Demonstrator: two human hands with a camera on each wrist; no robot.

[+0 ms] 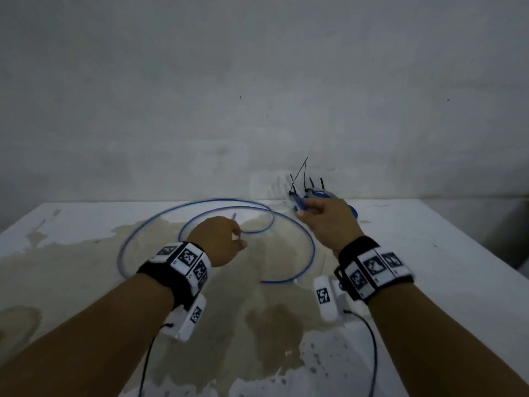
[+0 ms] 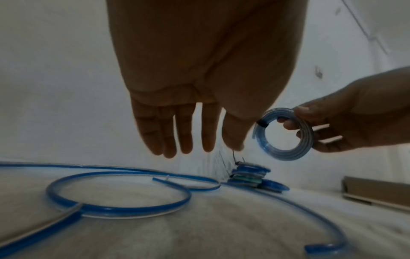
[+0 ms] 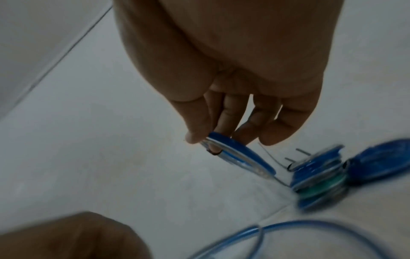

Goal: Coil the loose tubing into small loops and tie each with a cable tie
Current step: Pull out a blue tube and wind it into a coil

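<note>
A small tied coil of blue tubing (image 2: 285, 134) is pinched between the thumb and fingers of the right hand (image 1: 329, 222), held in the air just in front of the stack of finished coils (image 2: 249, 175). A black cable tie (image 2: 262, 124) is seen wrapped round the held coil. The left hand (image 2: 188, 126) is held above the table (image 1: 429, 239) with its fingers straight and slightly spread, nothing being gripped. The loose blue tubing (image 2: 119, 206) is laid in wide curves on the table, left of and nearer than the stack, with one cut end (image 2: 315, 248) lying close to the person. The stack is set against the wall (image 1: 257, 96), with black tie tails (image 1: 300, 170) sticking up from it. Brownish stains (image 1: 223, 310) are spread over the table surface nearer than the stack.
</note>
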